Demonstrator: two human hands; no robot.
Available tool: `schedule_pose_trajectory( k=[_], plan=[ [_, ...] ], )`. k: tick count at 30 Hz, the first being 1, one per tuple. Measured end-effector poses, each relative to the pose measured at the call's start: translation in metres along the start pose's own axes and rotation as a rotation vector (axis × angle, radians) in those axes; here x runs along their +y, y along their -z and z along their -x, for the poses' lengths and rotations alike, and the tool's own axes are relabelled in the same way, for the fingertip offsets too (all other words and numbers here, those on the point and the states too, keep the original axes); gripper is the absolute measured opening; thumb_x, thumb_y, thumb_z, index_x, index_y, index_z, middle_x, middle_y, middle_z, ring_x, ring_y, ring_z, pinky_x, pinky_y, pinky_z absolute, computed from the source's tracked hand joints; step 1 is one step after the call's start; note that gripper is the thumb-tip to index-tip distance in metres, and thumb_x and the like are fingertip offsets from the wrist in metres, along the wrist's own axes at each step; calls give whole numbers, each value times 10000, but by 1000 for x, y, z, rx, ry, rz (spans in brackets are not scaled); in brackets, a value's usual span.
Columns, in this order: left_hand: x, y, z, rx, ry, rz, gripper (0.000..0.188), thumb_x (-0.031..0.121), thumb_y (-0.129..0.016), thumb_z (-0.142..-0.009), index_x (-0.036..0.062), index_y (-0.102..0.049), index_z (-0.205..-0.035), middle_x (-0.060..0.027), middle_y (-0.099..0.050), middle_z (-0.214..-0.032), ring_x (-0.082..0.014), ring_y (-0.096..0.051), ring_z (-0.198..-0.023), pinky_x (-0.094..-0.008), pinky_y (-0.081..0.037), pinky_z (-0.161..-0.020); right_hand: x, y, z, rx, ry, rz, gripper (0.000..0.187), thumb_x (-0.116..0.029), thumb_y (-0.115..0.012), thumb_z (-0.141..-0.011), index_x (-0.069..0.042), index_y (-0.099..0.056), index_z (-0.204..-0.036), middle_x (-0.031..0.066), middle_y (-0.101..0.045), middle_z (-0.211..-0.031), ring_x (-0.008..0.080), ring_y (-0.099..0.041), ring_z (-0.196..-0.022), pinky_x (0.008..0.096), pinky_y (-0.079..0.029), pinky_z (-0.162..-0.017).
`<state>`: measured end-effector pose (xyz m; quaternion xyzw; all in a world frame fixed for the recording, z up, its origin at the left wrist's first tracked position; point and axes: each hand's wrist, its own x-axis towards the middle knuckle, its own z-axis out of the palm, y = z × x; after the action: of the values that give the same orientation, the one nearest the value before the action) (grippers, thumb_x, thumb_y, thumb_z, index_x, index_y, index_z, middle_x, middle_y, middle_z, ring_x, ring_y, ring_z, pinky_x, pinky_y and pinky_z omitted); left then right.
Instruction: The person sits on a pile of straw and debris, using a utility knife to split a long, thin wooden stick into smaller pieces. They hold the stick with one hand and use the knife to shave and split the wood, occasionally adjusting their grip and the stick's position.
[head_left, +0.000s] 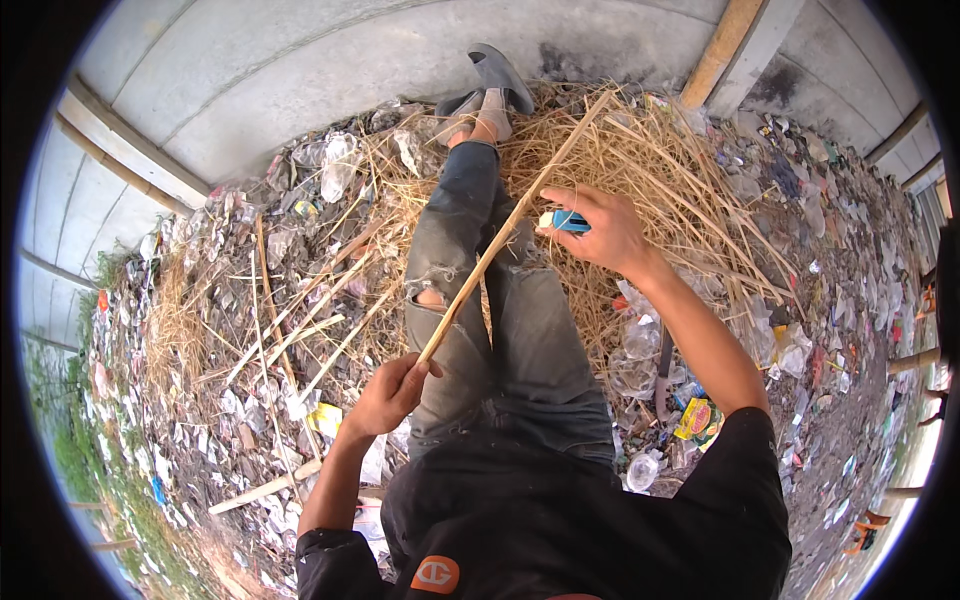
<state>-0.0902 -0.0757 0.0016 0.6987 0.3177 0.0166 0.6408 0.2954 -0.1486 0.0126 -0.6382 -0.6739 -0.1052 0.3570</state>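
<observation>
A long split bamboo strip [500, 236] slants up and away over my outstretched legs. My left hand [388, 393] is closed around its near end, by my thigh. Farther along, my right hand [603, 228] grips a small blue tool [570, 221] with a pale end, held close to the strip's right side. The fingers partly cover this tool, so its exact kind is unclear. The index finger of that hand reaches toward the strip; I cannot tell whether it touches it.
Beyond my legs lies a heap of dry straw-like shavings [650, 170]. Several loose strips [300, 310] lie on the litter-strewn ground at left. Beside my right thigh rests a dark-bladed knife [665, 365]. A grey panel wall [350, 70] stands behind my feet.
</observation>
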Motion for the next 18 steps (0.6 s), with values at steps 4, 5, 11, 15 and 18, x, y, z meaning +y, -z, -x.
schedule_pose_trajectory(
  k=[4,5,11,15,18],
  plan=[
    [22,2,5,-5,33,-177,332,283,-489,-1083,3,-668,-1082,52,-421,-605,-55,-398,-562,-285,-341,-523,6,1,-5,-149,34,-81,286,-72,-771,-771,-107,-747,-1054,61,-720,-944,213,-711,-802,328,-549,-640],
    [22,3,4,-10,13,-217,328,282,-496,-1079,7,-675,-1082,42,-432,-606,-62,-409,-568,-292,-352,-531,9,1,-5,-166,34,-127,238,-94,-781,-772,-122,-755,-1007,39,-712,-902,219,-706,-776,334,-549,-634],
    [17,16,14,-67,-5,-257,309,267,-518,-1067,12,-692,-1087,10,-475,-616,-82,-438,-586,-303,-384,-556,9,8,-7,-371,-92,-479,66,-121,-769,-834,-64,-738,-846,25,-709,-792,200,-695,-689,334,-544,-638],
    [5,12,12,-67,-52,-210,339,303,-496,-1069,19,-677,-1107,59,-431,-599,-47,-391,-576,-281,-326,-531,16,-1,7,-159,-400,-901,134,-141,-726,-918,-19,-689,-877,72,-722,-764,151,-668,-628,332,-532,-607],
    [0,10,11,-58,-26,-235,342,304,-500,-1067,16,-682,-1099,49,-450,-613,-53,-407,-588,-283,-343,-543,34,23,5,-15,-578,-1209,148,-158,-702,-955,-21,-664,-914,83,-726,-762,132,-673,-644,328,-540,-617]
  ],
)
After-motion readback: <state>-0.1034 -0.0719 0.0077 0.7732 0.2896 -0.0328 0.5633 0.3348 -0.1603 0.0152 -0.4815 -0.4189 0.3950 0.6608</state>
